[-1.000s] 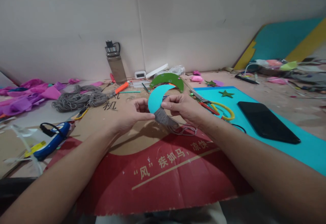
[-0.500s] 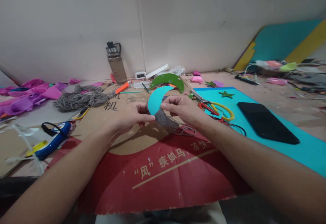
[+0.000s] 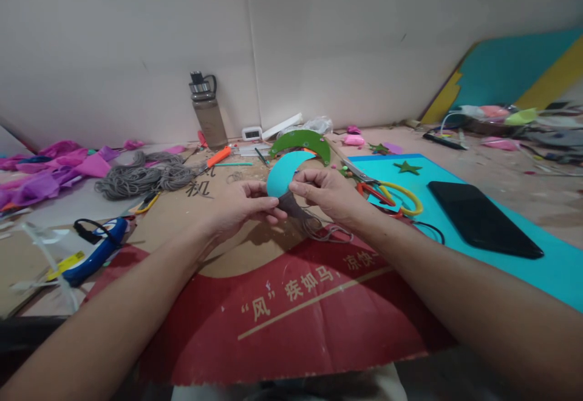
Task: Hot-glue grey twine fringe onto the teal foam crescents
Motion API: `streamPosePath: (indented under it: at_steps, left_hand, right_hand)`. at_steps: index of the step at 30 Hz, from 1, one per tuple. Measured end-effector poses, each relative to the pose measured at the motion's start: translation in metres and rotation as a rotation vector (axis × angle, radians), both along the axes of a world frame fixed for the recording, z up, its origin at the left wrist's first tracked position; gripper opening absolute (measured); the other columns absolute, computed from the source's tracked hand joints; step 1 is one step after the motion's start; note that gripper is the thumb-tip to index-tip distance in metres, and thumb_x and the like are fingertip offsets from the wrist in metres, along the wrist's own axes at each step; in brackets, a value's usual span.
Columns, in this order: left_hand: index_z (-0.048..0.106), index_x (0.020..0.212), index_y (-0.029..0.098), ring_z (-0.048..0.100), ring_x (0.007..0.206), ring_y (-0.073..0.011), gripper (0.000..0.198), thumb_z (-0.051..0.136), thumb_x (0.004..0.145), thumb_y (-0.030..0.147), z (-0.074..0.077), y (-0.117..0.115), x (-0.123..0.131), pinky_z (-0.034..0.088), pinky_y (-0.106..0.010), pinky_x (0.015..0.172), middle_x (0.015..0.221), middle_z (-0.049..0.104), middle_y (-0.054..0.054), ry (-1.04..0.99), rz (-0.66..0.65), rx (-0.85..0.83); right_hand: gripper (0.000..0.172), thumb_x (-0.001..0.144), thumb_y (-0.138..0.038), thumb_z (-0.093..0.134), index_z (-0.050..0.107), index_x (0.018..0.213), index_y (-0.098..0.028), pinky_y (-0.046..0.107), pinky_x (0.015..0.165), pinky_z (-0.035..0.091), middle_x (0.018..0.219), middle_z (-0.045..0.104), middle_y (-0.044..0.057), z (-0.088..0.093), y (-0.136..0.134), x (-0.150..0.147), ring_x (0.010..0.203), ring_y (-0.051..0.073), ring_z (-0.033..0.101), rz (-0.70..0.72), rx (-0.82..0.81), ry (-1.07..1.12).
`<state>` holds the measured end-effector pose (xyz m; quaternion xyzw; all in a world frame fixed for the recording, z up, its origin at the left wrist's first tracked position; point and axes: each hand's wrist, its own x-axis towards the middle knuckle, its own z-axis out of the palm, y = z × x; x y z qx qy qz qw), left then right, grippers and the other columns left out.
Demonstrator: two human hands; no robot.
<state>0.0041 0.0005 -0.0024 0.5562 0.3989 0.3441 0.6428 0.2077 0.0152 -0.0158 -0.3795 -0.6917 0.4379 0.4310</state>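
while the blue crescent [image 3: 281, 176] is held up between both hands, over the middle of the cardboard [image 3: 291, 352] on the worktop [image 3: 519, 185], its lower part is covered in grey cord [image 3: 295, 206] and its upper part is bare. the step in hand looks to be winding, so the spot to guard is the line where cord gives way to blue. the left hand [image 3: 234, 206] pinches the outer edge there, thumb on top and fingers curled underneath; the right hand [image 3: 330, 194] has thumb and forefinger pinching the inner edge, though whether they grip cord as well as crescent cannot be told. to do this well, one hand should pin the last turn while the other carries the cord, each turn laid snug against its neighbour, neither crossing it nor leaving gaps. the pull should be firm but gentle, as the crescent looks thin and might bend. because the shape narrows towards the tip, turns there would probably slip more easily. the loose loops [image 3: 314, 229] below the right hand are best left untwisted and clear of the scissors [image 3: 363, 174] just beyond it.
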Motion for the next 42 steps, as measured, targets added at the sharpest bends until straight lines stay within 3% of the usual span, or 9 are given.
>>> streamPosePath:
  at_steps: [4, 11, 20, 24, 28, 34, 39, 42]
  left_hand:
    - [0.07, 0.082, 0.011, 0.066, 0.058, -0.0118, 0.022, 0.08, 0.069, 0.026, 0.0012, 0.0, 0.0011, 0.052, -0.02, 0.056, 0.066, 0.072, -0.006, 0.008, -0.01, 0.021]
    - [0.07, 0.08, 0.011, 0.061, 0.056, -0.0104, 0.015, 0.074, 0.071, 0.022, 0.0016, -0.0009, 0.0004, 0.049, -0.02, 0.056, 0.063, 0.068, -0.004, 0.039, -0.032, 0.073]
    - [0.069, 0.076, 0.012, 0.059, 0.051, -0.009, 0.011, 0.072, 0.068, 0.019, 0.0007, 0.0003, -0.0009, 0.047, -0.019, 0.051, 0.062, 0.064, -0.002, 0.026, -0.015, 0.025]
    - [0.069, 0.08, 0.011, 0.055, 0.047, -0.0076, 0.017, 0.074, 0.069, 0.023, 0.0007, 0.0034, -0.0038, 0.038, -0.016, 0.042, 0.057, 0.059, 0.0, 0.036, -0.016, -0.029]
    - [0.068, 0.079, 0.011, 0.051, 0.043, -0.0062, 0.021, 0.076, 0.067, 0.026, 0.0022, 0.0036, -0.0037, 0.03, -0.014, 0.036, 0.052, 0.056, 0.001, 0.053, 0.01, -0.031]
    - [0.067, 0.077, 0.011, 0.049, 0.042, -0.0053, 0.021, 0.076, 0.067, 0.027, 0.0032, 0.0013, -0.0012, 0.033, -0.014, 0.038, 0.05, 0.056, 0.001, 0.048, -0.013, -0.013]
    - [0.066, 0.081, 0.012, 0.05, 0.044, -0.0046, 0.023, 0.078, 0.07, 0.029, 0.003, 0.0008, -0.0016, 0.036, -0.014, 0.041, 0.053, 0.057, 0.002, 0.017, -0.059, 0.0]
    - [0.067, 0.093, 0.014, 0.057, 0.052, -0.0064, 0.032, 0.081, 0.069, 0.029, 0.0037, 0.0036, -0.0063, 0.043, -0.016, 0.048, 0.068, 0.065, -0.001, -0.044, -0.095, 0.058]
  right_hand:
    - [0.036, 0.076, -0.049, 0.068, 0.057, 0.065, -0.017, 0.026, 0.057, 0.028, 0.065, 0.045, -0.004, -0.0007, 0.0005, 0.0, 0.059, 0.009, 0.037, 0.012, -0.009, 0.029]
    - [0.042, 0.063, -0.051, 0.079, 0.054, 0.061, -0.018, 0.024, 0.049, 0.022, 0.057, 0.039, -0.007, -0.0032, -0.0001, -0.0051, 0.049, 0.006, 0.031, 0.178, -0.268, 0.243]
    - [0.044, 0.063, -0.052, 0.08, 0.052, 0.061, -0.017, 0.024, 0.048, 0.019, 0.054, 0.035, -0.008, -0.001, -0.001, -0.0041, 0.048, 0.005, 0.027, 0.214, -0.324, 0.232]
    - [0.042, 0.061, -0.053, 0.079, 0.06, 0.067, -0.016, 0.024, 0.048, 0.02, 0.055, 0.037, -0.008, -0.0001, 0.001, -0.0031, 0.048, 0.005, 0.026, 0.198, -0.326, 0.234]
    - [0.037, 0.068, -0.051, 0.075, 0.067, 0.076, -0.016, 0.026, 0.054, 0.029, 0.07, 0.053, -0.003, -0.0031, 0.0044, -0.0003, 0.056, 0.008, 0.038, 0.151, -0.231, 0.162]
    - [0.027, 0.064, -0.041, 0.079, 0.07, 0.072, -0.018, 0.03, 0.074, 0.04, 0.08, 0.063, 0.002, -0.0042, 0.0048, 0.0016, 0.077, 0.015, 0.055, 0.005, -0.108, 0.034]
    - [0.028, 0.061, -0.039, 0.081, 0.063, 0.064, -0.018, 0.026, 0.061, 0.035, 0.067, 0.054, -0.003, 0.0003, 0.0015, -0.0001, 0.061, 0.009, 0.045, 0.046, -0.21, 0.174]
    - [0.033, 0.061, -0.037, 0.081, 0.054, 0.058, -0.018, 0.025, 0.053, 0.028, 0.059, 0.045, -0.005, 0.0045, 0.0, 0.0012, 0.054, 0.007, 0.036, 0.089, -0.297, 0.292]
